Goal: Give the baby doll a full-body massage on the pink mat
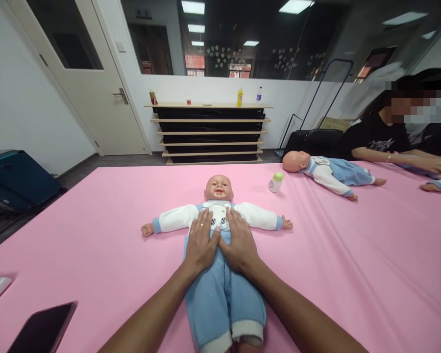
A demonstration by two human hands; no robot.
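A baby doll lies on its back on the pink-covered table, its head away from me and its arms spread wide. It wears a white top with a printed animal face and blue trousers. My left hand rests flat on the left side of the doll's torso, a ring on one finger. Mirroring it on the right side is my right hand, also flat. Both have their fingers stretched toward the doll's shoulders, and the thumbs nearly meet in the middle.
A small white bottle with a green lid stands beyond the doll's arm. Another doll lies at the far right, near a person seated at the table. A phone lies at the near left. Behind stands a shelf stack.
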